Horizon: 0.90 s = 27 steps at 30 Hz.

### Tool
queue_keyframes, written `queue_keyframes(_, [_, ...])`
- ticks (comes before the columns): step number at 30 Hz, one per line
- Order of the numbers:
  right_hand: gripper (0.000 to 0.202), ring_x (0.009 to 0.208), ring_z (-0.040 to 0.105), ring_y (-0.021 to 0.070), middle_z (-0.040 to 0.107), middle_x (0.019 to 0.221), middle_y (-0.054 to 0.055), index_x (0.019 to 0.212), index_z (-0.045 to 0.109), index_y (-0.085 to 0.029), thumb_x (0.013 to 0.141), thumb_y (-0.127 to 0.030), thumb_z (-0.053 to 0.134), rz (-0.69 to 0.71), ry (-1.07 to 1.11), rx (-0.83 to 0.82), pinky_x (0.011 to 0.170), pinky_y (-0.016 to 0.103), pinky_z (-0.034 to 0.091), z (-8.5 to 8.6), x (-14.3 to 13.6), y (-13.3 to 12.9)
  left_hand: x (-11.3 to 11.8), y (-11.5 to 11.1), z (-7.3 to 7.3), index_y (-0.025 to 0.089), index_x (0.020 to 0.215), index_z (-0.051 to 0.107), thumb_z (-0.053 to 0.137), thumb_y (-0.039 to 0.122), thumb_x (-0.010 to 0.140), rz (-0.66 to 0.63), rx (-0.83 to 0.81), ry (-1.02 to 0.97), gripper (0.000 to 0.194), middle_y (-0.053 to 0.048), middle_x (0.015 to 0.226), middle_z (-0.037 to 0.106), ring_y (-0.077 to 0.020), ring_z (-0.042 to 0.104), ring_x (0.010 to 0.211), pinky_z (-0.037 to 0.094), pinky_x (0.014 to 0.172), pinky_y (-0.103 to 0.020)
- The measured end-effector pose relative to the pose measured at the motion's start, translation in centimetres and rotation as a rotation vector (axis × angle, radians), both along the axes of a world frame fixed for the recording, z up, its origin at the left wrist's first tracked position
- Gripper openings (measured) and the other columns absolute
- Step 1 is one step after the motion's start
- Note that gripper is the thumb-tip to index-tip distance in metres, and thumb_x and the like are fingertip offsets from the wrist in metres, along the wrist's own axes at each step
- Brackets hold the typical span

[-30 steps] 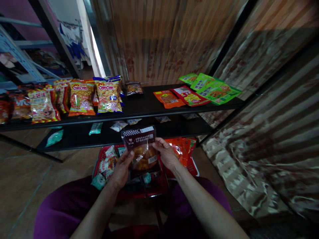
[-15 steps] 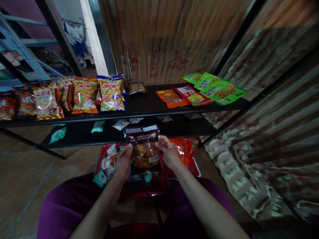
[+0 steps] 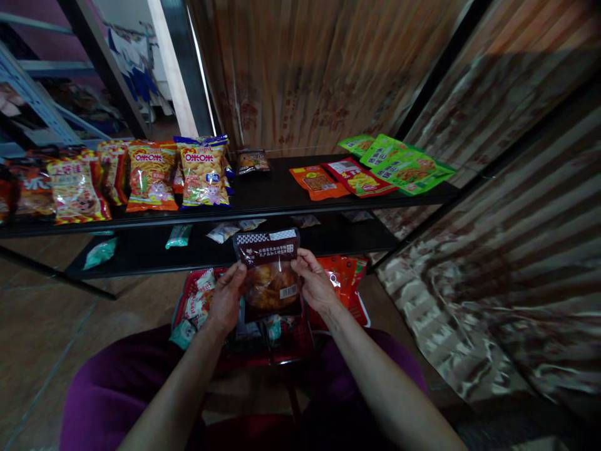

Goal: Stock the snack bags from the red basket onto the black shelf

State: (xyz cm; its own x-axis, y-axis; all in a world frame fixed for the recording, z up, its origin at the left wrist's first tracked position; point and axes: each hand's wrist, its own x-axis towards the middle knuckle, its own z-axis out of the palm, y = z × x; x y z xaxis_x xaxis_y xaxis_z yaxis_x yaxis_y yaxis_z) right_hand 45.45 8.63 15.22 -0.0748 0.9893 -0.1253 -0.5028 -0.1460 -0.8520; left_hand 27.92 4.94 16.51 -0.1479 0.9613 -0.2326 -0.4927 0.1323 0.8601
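Between my two hands a dark brown snack pouch [image 3: 270,275] is held upright, its clear lower window showing golden-brown food and a barcode label. My left hand [image 3: 228,297] pinches its left edge, thumb on the front. On the opposite edge my right hand [image 3: 313,280] grips it the same way; the fingers behind the pouch are hidden. Below the pouch is a red basket [image 3: 291,357] with small packets in it, among them white-and-red packets [image 3: 200,297] and a teal packet [image 3: 183,335]. Orange-red pouches [image 3: 345,279] lie to the right of my right hand.
A black two-tier shelf [image 3: 263,207] stands in front. Puffed-snack bags [image 3: 204,172] line its upper left; orange [image 3: 319,183] and green pouches [image 3: 404,166] lie at upper right. Small packets [image 3: 223,232] lie on the lower tier. Corrugated sheeting [image 3: 300,75] rises behind.
The view has shifted slightly, so the shelf sits a little further left. Both hands still hold the brown pouch, which appears tipped back slightly.
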Motion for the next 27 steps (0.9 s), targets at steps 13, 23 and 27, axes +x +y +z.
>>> queue_keyframes(13, [0.042, 0.089, 0.061, 0.0172, 0.069, 0.093, -0.003, 0.1, 0.065, -0.03, 0.061, -0.033, 0.078, 0.112, -0.033, 0.027, 0.083, 0.033, 0.046, 0.2, -0.1, -0.3, 0.1, 1.1, 1.8, 0.02, 0.085, 0.067, 0.074, 0.035, 0.065, 0.036, 0.0, -0.051, 0.027, -0.001, 0.091, 0.072, -0.017, 0.064, 0.091, 0.048, 0.081, -0.028])
queue_keyframes(23, [0.03, 0.075, 0.062, 0.0152, 0.071, 0.082, -0.001, 0.084, 0.07, -0.024, 0.061, -0.041, 0.078, 0.016, -0.014, -0.015, 0.074, 0.029, 0.046, 0.0, 0.0, 0.2, 0.3, 0.9, 0.7, 0.018, 0.082, 0.067, 0.078, 0.035, 0.057, 0.054, -0.092, 0.009, 0.032, -0.002, 0.083, 0.071, -0.0164, 0.065, 0.078, 0.05, 0.073, -0.027])
queue_keyframes(27, [0.029, 0.078, 0.062, 0.0152, 0.072, 0.084, 0.0, 0.087, 0.072, -0.024, 0.063, -0.04, 0.077, 0.012, -0.048, 0.013, 0.077, 0.029, 0.045, -0.4, 0.1, 0.4, 0.3, 0.9, 0.6, 0.017, 0.08, 0.068, 0.078, 0.038, 0.057, 0.055, -0.095, 0.029, 0.033, -0.002, 0.081, 0.07, -0.0142, 0.063, 0.073, 0.049, 0.07, -0.026])
